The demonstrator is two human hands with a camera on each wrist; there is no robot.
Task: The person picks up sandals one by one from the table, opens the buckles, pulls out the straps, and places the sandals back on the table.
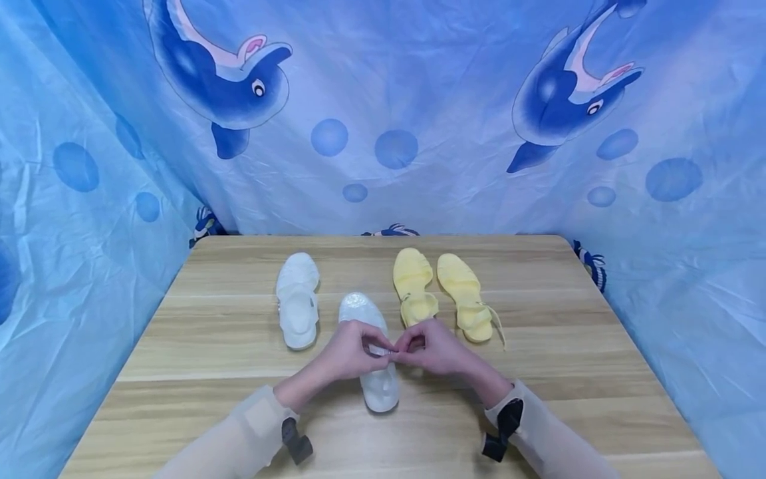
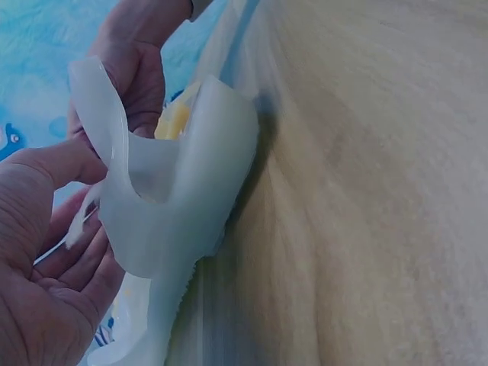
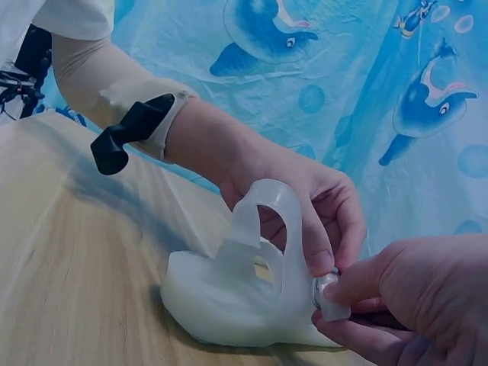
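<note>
A translucent white sandal [image 1: 381, 391] stands sole down on the table, its toe pointing away from me. My left hand [image 1: 352, 350] reaches over it and pinches the ankle strap beside a small metal buckle [image 3: 325, 285]. From the other side my right hand [image 1: 441, 347] pinches the strap end [image 3: 335, 309] at that buckle, thumb against fingertips. The two hands meet at the sandal's right side. In the left wrist view the strap [image 2: 103, 103] arches above the heel [image 2: 229, 126], and the left fingers partly hide the buckle.
Another white sandal [image 1: 298, 303] lies to the left. Two yellow sandals, one upright behind my right hand [image 1: 413, 271] and one farther right [image 1: 459, 276] with a loose strap, lie on the wood-grain table [image 1: 574, 372]. A blue dolphin-print curtain [image 1: 395, 80] surrounds the table's back and sides.
</note>
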